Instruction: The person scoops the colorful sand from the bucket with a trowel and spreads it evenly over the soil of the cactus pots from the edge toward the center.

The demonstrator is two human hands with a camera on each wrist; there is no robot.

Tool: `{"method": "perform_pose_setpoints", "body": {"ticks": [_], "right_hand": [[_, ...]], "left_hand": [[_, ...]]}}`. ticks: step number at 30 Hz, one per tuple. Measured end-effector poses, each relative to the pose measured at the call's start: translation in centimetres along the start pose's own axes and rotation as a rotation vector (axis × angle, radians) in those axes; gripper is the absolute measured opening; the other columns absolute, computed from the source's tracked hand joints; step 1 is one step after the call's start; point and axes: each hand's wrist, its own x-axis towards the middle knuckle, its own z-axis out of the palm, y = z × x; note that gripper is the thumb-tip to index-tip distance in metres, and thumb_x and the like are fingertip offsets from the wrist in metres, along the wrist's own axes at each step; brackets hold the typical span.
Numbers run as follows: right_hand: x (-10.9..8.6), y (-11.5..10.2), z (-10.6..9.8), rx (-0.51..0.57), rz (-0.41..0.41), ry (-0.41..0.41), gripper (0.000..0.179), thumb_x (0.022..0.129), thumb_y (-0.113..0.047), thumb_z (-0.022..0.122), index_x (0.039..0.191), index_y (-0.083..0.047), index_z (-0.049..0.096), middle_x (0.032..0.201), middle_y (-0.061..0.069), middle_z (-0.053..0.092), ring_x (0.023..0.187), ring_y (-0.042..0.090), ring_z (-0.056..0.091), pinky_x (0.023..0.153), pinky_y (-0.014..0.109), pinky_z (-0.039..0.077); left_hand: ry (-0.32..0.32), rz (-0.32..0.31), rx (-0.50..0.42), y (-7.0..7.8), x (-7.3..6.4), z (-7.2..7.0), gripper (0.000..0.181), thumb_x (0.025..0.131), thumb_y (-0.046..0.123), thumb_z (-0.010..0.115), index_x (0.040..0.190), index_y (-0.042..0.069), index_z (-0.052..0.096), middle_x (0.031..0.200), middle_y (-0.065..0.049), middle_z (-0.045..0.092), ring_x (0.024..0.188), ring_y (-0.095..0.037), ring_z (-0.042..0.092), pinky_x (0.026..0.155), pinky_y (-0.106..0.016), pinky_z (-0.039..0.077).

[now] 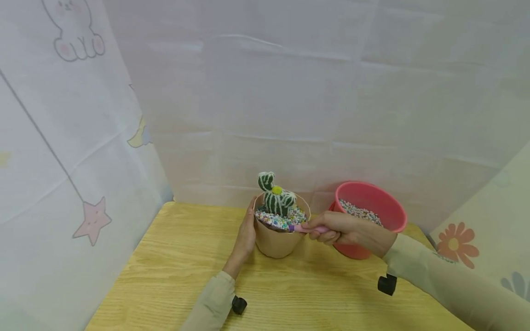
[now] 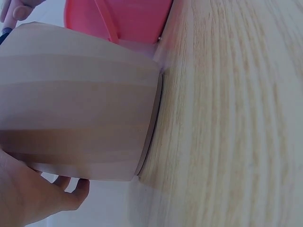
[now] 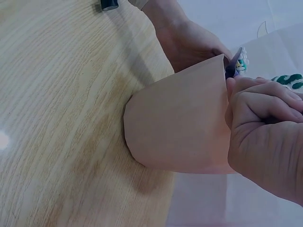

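A beige flower pot [image 1: 275, 244] stands on the table, holding a green-and-white knitted cactus [image 1: 275, 204] with a yellow flower. My left hand [image 1: 247, 232] holds the pot's left side; in the left wrist view its fingers [image 2: 71, 197] bend behind the wall. My right hand [image 1: 337, 225] grips the pink handle of a small trowel [image 1: 310, 229] at the pot's front right rim. Colourful pebbles [image 1: 296, 217] lie around the cactus base, and the right wrist view shows some at the trowel's blade [image 3: 234, 64]. Much of the blade is hidden.
Right of the pot, a red bucket [image 1: 395, 211] holds more small pebbles [image 1: 358, 211], partly behind my right forearm. The wooden table [image 1: 174, 266] meets a pale cloth backdrop [image 1: 256, 115] at the back. Printed cloth hangs on both sides.
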Motion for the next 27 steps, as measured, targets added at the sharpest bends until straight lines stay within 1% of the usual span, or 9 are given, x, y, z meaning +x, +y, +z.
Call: {"method": "perform_pose_setpoints", "body": {"ticks": [3, 6, 9, 11, 15, 18, 20, 24, 27], "right_hand": [[0.2, 0.0, 0.0, 0.037, 0.021, -0.019, 0.036, 0.107, -0.015, 0.051, 0.133, 0.009, 0.057, 0.064, -0.005, 0.038, 0.041, 0.0, 0.029, 0.039, 0.013, 0.018], [0.5, 0.1, 0.0, 0.048, 0.028, -0.026, 0.035, 0.108, -0.015, 0.049, 0.133, 0.008, 0.057, 0.064, -0.006, 0.04, 0.041, -0.001, 0.029, 0.039, 0.013, 0.018], [0.6, 0.1, 0.0, 0.055, 0.028, -0.032, 0.034, 0.108, -0.015, 0.047, 0.131, 0.008, 0.057, 0.065, -0.006, 0.041, 0.041, -0.001, 0.03, 0.038, 0.014, 0.019], [0.6, 0.1, 0.0, 0.067, 0.033, -0.041, 0.033, 0.108, -0.016, 0.046, 0.129, 0.007, 0.058, 0.066, -0.005, 0.042, 0.041, 0.0, 0.03, 0.038, 0.014, 0.019], [0.5, 0.3, -0.1, 0.089, 0.038, -0.089, 0.031, 0.109, -0.018, 0.043, 0.122, 0.003, 0.062, 0.065, -0.006, 0.041, 0.041, 0.0, 0.03, 0.038, 0.014, 0.021], [0.2, 0.3, -0.1, 0.111, 0.034, -0.137, 0.032, 0.11, -0.019, 0.04, 0.118, 0.001, 0.064, 0.065, -0.006, 0.042, 0.04, 0.001, 0.03, 0.038, 0.013, 0.022], [-0.1, 0.3, 0.0, 0.129, 0.029, -0.15, 0.032, 0.11, -0.019, 0.04, 0.117, 0.001, 0.064, 0.066, -0.006, 0.043, 0.04, 0.001, 0.031, 0.037, 0.013, 0.023], [-1.0, 0.0, 0.0, 0.184, 0.016, -0.141, 0.032, 0.11, -0.02, 0.041, 0.117, 0.002, 0.064, 0.065, -0.006, 0.044, 0.04, 0.001, 0.031, 0.037, 0.013, 0.024], [-1.9, -0.2, -0.1, 0.204, -0.004, -0.134, 0.034, 0.111, -0.02, 0.038, 0.118, 0.002, 0.064, 0.064, -0.006, 0.041, 0.041, 0.003, 0.031, 0.038, 0.014, 0.024]], "left_hand": [[-0.006, 0.01, -0.009, -0.1, 0.0, 0.0, 0.053, 0.113, 0.038, 0.01, 0.164, 0.026, 0.016, 0.168, 0.001, 0.015, 0.152, -0.019, 0.011, 0.121, -0.046, 0.012], [-0.009, 0.022, -0.016, -0.1, 0.0, 0.0, 0.052, 0.113, 0.034, 0.009, 0.164, 0.024, 0.015, 0.168, -0.003, 0.014, 0.152, -0.022, 0.01, 0.121, -0.048, 0.012], [-0.005, 0.02, -0.019, -0.1, 0.0, 0.0, 0.052, 0.113, 0.034, 0.009, 0.164, 0.025, 0.016, 0.168, -0.002, 0.015, 0.152, -0.021, 0.01, 0.121, -0.047, 0.013], [-0.001, 0.016, -0.021, -0.1, 0.1, 0.0, 0.053, 0.113, 0.036, 0.009, 0.164, 0.024, 0.017, 0.168, 0.0, 0.015, 0.152, -0.02, 0.011, 0.121, -0.047, 0.014], [0.008, 0.017, -0.027, 0.0, 0.1, 0.1, 0.055, 0.113, 0.038, 0.011, 0.165, 0.021, 0.02, 0.167, 0.002, 0.018, 0.152, -0.019, 0.014, 0.121, -0.046, 0.017], [0.014, 0.029, -0.031, 0.0, 0.1, 0.2, 0.054, 0.114, 0.036, 0.012, 0.164, 0.018, 0.021, 0.167, -0.001, 0.019, 0.152, -0.022, 0.015, 0.12, -0.048, 0.017], [0.014, 0.032, -0.028, 0.0, 0.1, 0.3, 0.053, 0.114, 0.033, 0.012, 0.164, 0.018, 0.021, 0.167, -0.004, 0.019, 0.152, -0.025, 0.015, 0.12, -0.05, 0.018], [0.011, 0.02, -0.029, -0.1, 0.2, 0.2, 0.053, 0.114, 0.029, 0.011, 0.164, 0.015, 0.019, 0.168, -0.008, 0.016, 0.152, -0.027, 0.012, 0.121, -0.049, 0.015], [0.021, 0.003, -0.025, -0.1, 0.1, 0.1, 0.053, 0.114, 0.033, 0.011, 0.164, 0.019, 0.02, 0.168, -0.006, 0.016, 0.152, -0.025, 0.013, 0.121, -0.047, 0.015]]}}
